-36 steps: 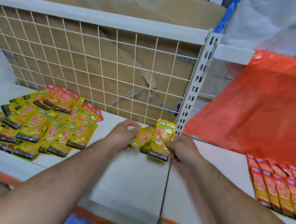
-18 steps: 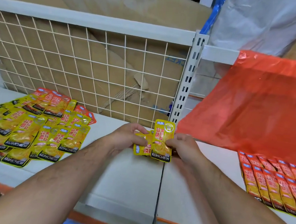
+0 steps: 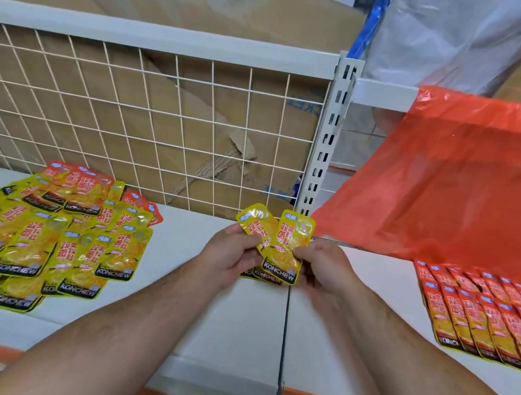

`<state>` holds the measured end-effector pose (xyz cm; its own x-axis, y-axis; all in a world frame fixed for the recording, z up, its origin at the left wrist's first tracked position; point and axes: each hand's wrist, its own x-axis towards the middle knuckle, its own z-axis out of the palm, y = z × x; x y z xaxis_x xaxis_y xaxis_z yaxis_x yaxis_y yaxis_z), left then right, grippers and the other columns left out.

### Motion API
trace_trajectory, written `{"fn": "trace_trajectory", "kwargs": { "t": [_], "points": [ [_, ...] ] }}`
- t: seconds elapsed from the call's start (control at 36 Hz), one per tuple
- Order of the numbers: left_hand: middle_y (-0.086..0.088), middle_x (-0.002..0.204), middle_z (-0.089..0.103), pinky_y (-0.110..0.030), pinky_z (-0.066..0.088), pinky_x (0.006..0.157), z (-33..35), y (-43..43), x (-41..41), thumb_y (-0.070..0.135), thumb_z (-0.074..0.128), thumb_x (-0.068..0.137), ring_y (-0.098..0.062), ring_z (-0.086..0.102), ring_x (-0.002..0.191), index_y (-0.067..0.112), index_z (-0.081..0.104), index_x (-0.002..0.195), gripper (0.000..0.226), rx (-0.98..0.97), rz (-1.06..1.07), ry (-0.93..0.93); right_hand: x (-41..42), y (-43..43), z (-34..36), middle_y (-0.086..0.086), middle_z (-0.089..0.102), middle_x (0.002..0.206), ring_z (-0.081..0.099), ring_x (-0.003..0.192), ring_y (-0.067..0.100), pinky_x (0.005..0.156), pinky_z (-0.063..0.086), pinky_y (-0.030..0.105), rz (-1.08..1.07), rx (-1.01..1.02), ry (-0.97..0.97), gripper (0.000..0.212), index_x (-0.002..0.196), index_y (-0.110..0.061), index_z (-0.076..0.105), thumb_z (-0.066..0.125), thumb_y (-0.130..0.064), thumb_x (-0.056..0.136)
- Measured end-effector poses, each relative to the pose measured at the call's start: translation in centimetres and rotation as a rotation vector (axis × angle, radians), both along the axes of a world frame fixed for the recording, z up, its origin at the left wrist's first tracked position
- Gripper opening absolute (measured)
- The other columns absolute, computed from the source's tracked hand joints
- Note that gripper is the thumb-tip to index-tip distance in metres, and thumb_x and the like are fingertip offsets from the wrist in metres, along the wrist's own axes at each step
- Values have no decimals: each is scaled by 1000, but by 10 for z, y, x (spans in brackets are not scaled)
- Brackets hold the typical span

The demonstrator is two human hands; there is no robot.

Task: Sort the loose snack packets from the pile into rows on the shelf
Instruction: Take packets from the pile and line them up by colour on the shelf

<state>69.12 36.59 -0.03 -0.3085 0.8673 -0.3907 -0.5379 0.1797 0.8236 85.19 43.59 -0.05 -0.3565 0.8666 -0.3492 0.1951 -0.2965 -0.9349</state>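
Note:
A loose pile of yellow snack packets (image 3: 55, 240) lies on the white shelf (image 3: 177, 301) at the left, with a few orange ones at its back. Between my hands I hold a small fan of yellow packets (image 3: 282, 248) above the shelf's middle seam. My left hand (image 3: 230, 255) grips their left edge with curled fingers. My right hand (image 3: 322, 268) pinches the front packet's right edge. Orange packets (image 3: 481, 314) lie in neat overlapping rows on the shelf at the right.
A white wire grid (image 3: 151, 121) backs the shelf, with cardboard boxes behind it. A slotted upright post (image 3: 325, 146) divides the two shelf bays. A large orange plastic bag (image 3: 447, 184) slopes down at the right behind the orange rows.
My hands have kept the packets at the shelf's middle. The packets have fanned apart, with one now tilted out to the left behind the front packet.

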Motion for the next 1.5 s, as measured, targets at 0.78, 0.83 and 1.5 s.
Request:
{"fn": "trace_trajectory", "kwargs": {
  "t": [0.78, 0.83, 1.5],
  "points": [
    [-2, 69, 61, -23, 41, 52, -17, 53, 20, 21, 76, 76, -18, 58, 64, 12, 58, 67, 22, -442, -140, 1155, 43, 23, -10, 10, 47, 55, 38, 42, 19, 40, 26, 19, 53, 7, -454, 27, 63, -11, 50, 67, -14, 84],
    [0, 66, 57, -22, 34, 46, -18, 55, 19, 22, 73, 77, -15, 54, 59, 14, 54, 64, 24, -469, -149, 1234, 44, 25, -10, 11, 48, 56, 38, 44, 20, 42, 27, 21, 62, 20, -461, 26, 64, -11, 50, 67, -14, 83],
    [-5, 39, 46, -18, 33, 37, -11, 68, 8, 5, 72, 84, -18, 44, 30, 9, 47, 72, 28, -477, -190, 732, 49, 41, -17, 12, 50, 55, 38, 41, 20, 40, 25, 22, 77, 0, -393, 28, 63, -13, 51, 67, -15, 85]
  ]
}}
